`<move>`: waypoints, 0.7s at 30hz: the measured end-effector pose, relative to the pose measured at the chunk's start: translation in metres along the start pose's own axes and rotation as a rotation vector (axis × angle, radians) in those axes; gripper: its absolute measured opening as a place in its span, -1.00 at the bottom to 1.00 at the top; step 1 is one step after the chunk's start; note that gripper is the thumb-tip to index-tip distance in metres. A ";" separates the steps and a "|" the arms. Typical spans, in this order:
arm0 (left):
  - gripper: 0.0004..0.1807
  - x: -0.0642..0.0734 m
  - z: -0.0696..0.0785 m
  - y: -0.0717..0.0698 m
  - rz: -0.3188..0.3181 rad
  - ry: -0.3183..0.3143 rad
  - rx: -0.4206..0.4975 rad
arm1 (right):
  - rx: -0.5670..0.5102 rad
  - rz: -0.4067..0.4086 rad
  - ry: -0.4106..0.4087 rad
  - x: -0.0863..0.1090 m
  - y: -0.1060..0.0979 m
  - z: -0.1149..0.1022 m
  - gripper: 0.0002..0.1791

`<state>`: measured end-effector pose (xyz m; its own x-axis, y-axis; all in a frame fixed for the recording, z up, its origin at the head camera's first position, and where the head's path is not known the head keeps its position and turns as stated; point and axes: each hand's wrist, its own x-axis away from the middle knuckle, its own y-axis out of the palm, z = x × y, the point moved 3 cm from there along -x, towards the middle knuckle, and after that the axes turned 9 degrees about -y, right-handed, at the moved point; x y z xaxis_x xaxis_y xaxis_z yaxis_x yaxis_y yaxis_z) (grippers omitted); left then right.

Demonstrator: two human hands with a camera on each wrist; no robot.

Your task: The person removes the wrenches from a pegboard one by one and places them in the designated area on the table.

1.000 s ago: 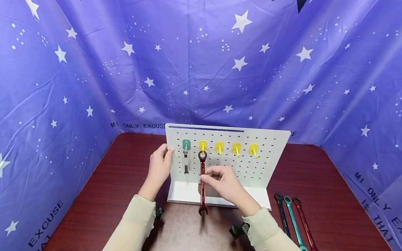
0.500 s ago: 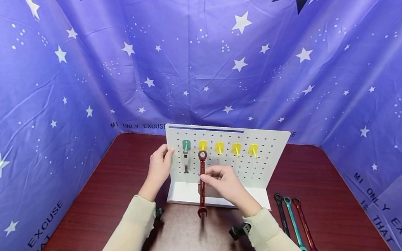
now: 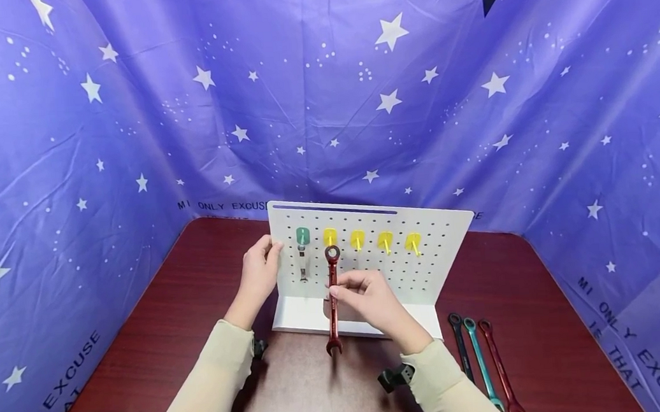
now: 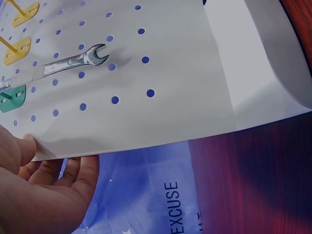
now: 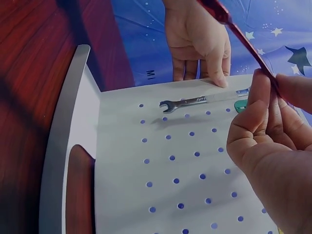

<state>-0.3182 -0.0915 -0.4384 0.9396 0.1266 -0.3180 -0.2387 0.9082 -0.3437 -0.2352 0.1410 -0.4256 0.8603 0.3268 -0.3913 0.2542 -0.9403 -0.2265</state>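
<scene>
The left hand (image 3: 258,271) is gripping the white pegboard (image 3: 437,244) by its left edge. Before the pegboard, a red wrench (image 3: 333,311) is being clamped by the right hand's (image 3: 371,297) thumb and fingers; three wrenches (image 3: 482,361) are lying to the pegboard's right.

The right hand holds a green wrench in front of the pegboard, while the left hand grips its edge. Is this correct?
Not green: the head view shows the right hand holding a red wrench in front of the pegboard, while the left hand grips its edge.
</scene>
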 end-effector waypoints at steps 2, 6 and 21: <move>-0.86 0.000 0.000 0.000 0.000 0.000 0.000 | 0.008 -0.002 -0.004 0.001 -0.001 -0.001 -0.85; -0.87 0.000 0.001 -0.001 0.004 0.008 -0.001 | 0.021 0.000 -0.008 0.004 -0.004 0.000 -0.87; -0.88 0.002 0.003 -0.001 0.003 0.027 0.012 | 0.051 0.008 -0.001 0.018 -0.015 0.008 -0.86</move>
<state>-0.3150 -0.0911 -0.4359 0.9320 0.1184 -0.3427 -0.2380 0.9127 -0.3321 -0.2271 0.1618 -0.4361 0.8616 0.3198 -0.3940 0.2248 -0.9366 -0.2687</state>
